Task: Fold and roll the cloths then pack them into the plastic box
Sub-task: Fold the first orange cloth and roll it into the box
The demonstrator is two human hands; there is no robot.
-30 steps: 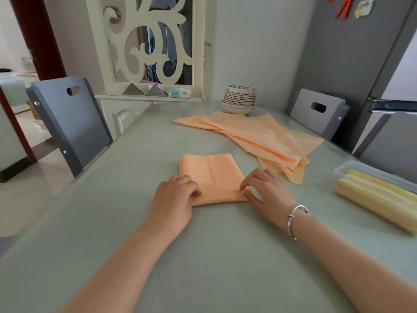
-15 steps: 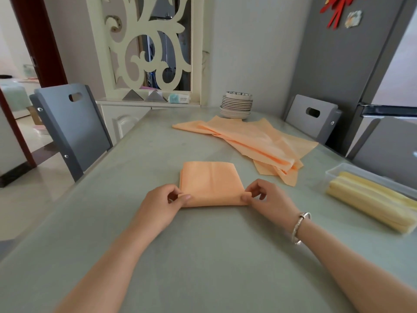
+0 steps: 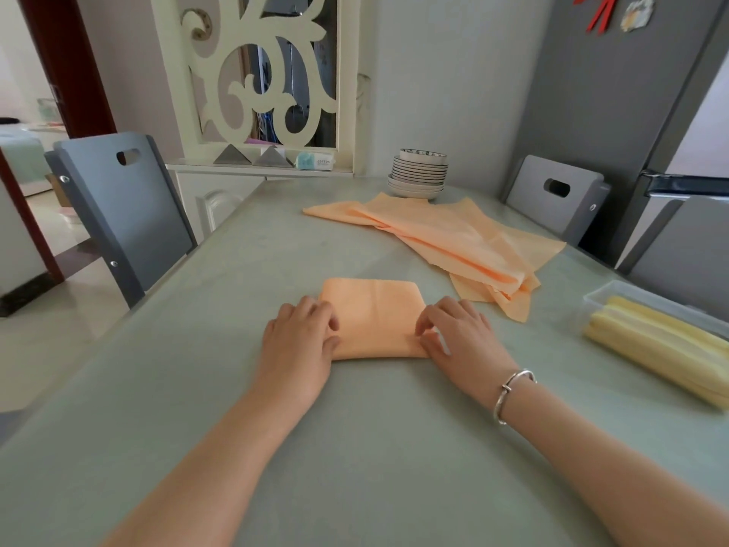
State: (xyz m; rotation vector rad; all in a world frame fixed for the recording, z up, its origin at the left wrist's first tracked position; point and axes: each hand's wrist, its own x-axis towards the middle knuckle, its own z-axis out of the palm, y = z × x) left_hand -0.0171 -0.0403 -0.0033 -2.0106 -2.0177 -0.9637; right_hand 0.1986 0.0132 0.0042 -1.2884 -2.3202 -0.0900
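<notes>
The folded orange cloth (image 3: 372, 315) lies flat on the desk (image 3: 355, 448), near the middle and just in front of the person. Its near edge looks thickened, as if the first turn of a roll is forming there. The left hand (image 3: 298, 341) sits at the cloth's near left corner, fingers curled over the edge and thumb at the fold, a grip that pinches the fabric. The right hand (image 3: 457, 337) mirrors it at the near right corner, fingertips bent down onto the cloth and pinching its edge; a bracelet (image 3: 513, 392) rings that wrist.

By my reading the folding of this piece is done and the rolling step is starting. The next move calls for both hands to turn the near edge over evenly toward the far side, keeping the roll tight and its ends square.

Further off and to the right, a loose pile of unfolded orange cloths (image 3: 445, 238) waits. At the right edge stands the plastic box (image 3: 615, 294), already holding yellow rolled cloths (image 3: 662, 349). A stack of bowls (image 3: 418, 173) sits at the far end.
</notes>
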